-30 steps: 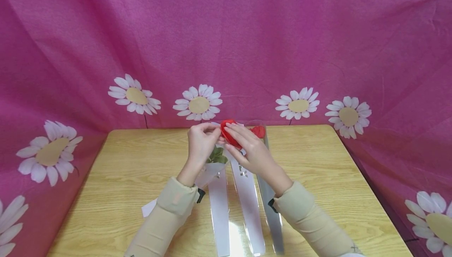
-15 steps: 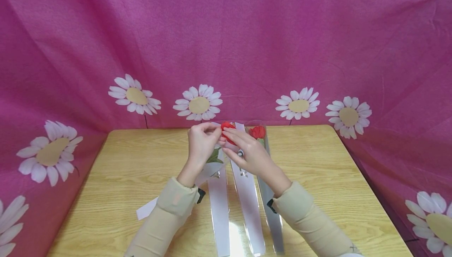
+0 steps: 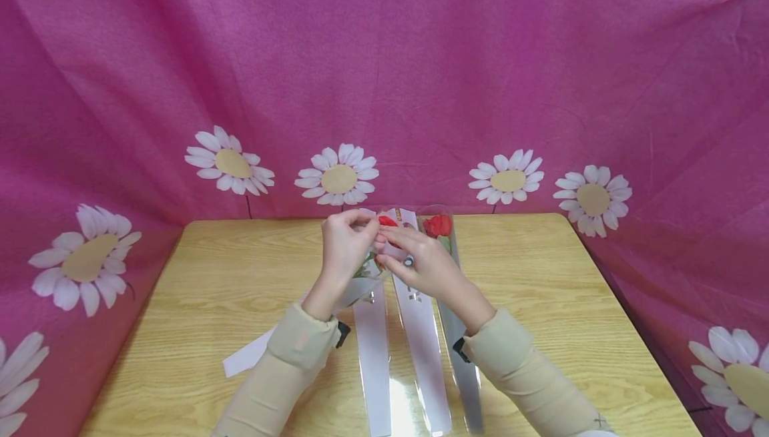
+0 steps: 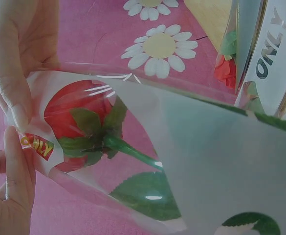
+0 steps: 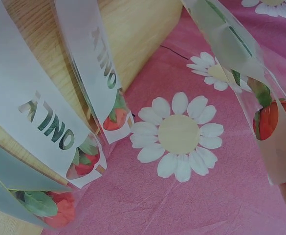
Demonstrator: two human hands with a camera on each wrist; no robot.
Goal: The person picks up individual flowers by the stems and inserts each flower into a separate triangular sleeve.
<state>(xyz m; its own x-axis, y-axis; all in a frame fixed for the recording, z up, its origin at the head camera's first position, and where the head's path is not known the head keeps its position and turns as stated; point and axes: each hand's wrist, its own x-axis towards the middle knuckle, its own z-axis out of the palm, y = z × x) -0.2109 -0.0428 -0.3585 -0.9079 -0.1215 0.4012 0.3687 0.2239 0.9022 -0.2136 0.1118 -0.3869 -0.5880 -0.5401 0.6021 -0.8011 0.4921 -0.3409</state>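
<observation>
In the head view, my left hand pinches the top end of a clear and white plastic flower sleeve. A red artificial rose with green leaves lies inside that sleeve, whose narrow white tail shows beyond my left forearm. My right hand is at the same end, fingers nearly straight, the tips touching the sleeve's edge. Both hands meet near the gold-on-red "ONLY" label in the left wrist view. Hands partly hide the rose in the head view; only a little of a hand shows in the right wrist view.
On the wooden table lie two white "ONLY" sleeves and a grey sleeve, each with a red rose. They lie side by side below and right of the hands. A pink curtain printed with daisies surrounds the table.
The held rose has turned and sunk behind the fingers, so less red shows. The sleeve's white tail has swung out leftward. My right hand has shifted slightly from the bloom to the sleeve's edge.
</observation>
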